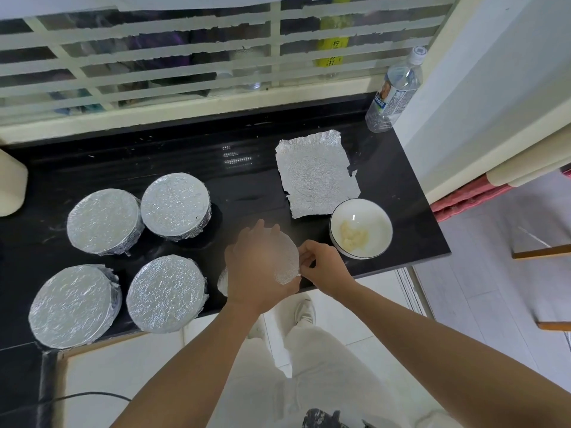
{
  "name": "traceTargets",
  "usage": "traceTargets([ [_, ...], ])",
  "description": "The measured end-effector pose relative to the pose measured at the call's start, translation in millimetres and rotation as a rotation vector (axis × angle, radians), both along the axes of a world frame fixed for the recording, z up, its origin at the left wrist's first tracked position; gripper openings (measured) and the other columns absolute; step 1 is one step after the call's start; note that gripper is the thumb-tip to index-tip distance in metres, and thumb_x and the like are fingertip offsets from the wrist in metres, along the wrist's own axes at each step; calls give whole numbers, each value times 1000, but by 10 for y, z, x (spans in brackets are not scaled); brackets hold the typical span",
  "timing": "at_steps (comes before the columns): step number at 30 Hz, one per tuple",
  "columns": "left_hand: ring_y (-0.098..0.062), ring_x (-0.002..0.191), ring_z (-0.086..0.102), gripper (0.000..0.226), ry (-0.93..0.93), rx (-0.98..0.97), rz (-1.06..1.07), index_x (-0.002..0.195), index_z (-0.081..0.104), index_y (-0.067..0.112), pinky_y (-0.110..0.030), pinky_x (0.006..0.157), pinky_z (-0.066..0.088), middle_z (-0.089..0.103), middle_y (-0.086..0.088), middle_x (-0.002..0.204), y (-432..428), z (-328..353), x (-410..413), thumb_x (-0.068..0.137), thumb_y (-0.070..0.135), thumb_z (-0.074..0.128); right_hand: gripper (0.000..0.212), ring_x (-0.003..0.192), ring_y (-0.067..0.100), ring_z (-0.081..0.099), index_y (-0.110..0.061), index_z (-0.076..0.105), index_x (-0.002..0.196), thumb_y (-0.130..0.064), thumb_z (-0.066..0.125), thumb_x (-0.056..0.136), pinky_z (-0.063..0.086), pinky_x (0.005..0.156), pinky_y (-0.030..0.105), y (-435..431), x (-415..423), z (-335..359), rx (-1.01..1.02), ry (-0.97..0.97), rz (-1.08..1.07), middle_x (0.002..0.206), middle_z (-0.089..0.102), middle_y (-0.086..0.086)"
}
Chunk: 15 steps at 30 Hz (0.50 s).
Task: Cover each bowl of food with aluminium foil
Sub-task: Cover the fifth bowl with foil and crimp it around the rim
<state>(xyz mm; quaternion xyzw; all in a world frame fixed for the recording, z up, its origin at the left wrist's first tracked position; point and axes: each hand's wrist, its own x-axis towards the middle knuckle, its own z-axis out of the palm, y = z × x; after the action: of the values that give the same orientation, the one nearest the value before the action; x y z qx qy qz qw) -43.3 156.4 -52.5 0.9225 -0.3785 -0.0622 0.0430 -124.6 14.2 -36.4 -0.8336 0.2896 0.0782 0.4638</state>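
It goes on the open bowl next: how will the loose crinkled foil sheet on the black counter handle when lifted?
Probably floppy and light: the crinkled aluminium foil sheet lies thin and flat, edges curled. Likely tears easily; its right edge already looks ragged. Its wrinkles suggest it keeps creases.

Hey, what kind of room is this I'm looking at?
Most likely a home kitchen: a black stone counter beneath a window, with foil-covered bowls, an open bowl of food and a water bottle on it.
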Motion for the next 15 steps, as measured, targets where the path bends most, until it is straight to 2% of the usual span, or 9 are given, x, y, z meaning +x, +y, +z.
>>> traceTargets([
  [3, -38, 136, 35, 101, -2, 1, 2, 150, 33, 22, -59, 98, 38, 31, -11, 157, 2, -3, 2, 68, 81, 46, 15, 69, 5, 58, -15, 66, 90, -4, 70, 80, 45, 66, 12, 19, 13, -14, 9, 3, -45, 80, 66, -5],
  [6, -38, 136, 36, 100, -2, -8, 1, 149, 33, 22, -59, 98, 38, 31, -11, 157, 0, 2, -4, 69, 80, 44, 14, 70, 8, 61, -14, 68, 89, -4, 70, 80, 48, 66, 14, 41, 5, -27, 36, -7, -97, 80, 68, -3],
  [9, -38, 136, 36, 99, -4, -25, 3, 149, 36, 21, -58, 98, 38, 32, -11, 156, -1, 7, -7, 71, 80, 41, 17, 77, 14, 68, -11, 71, 94, -1, 69, 81, 59, 73, 27, 75, -18, -65, 153, -8, -217, 83, 71, 0],
  [11, -38, 136, 36, 99, -7, -26, 4, 149, 36, 20, -58, 98, 38, 32, -12, 156, -1, 13, -8, 71, 81, 39, 25, 83, 20, 71, -10, 73, 101, 3, 65, 82, 60, 78, 38, 103, -52, -90, 298, -2, -326, 88, 74, 5],
  [15, -37, 136, 37, 99, -9, -28, 5, 149, 37, 21, -57, 98, 38, 32, -12, 156, -4, 15, -7, 71, 82, 40, 29, 91, 22, 71, -12, 73, 110, -4, 55, 89, 59, 84, 42, 141, -79, -81, 405, 5, -411, 97, 74, 4],
])
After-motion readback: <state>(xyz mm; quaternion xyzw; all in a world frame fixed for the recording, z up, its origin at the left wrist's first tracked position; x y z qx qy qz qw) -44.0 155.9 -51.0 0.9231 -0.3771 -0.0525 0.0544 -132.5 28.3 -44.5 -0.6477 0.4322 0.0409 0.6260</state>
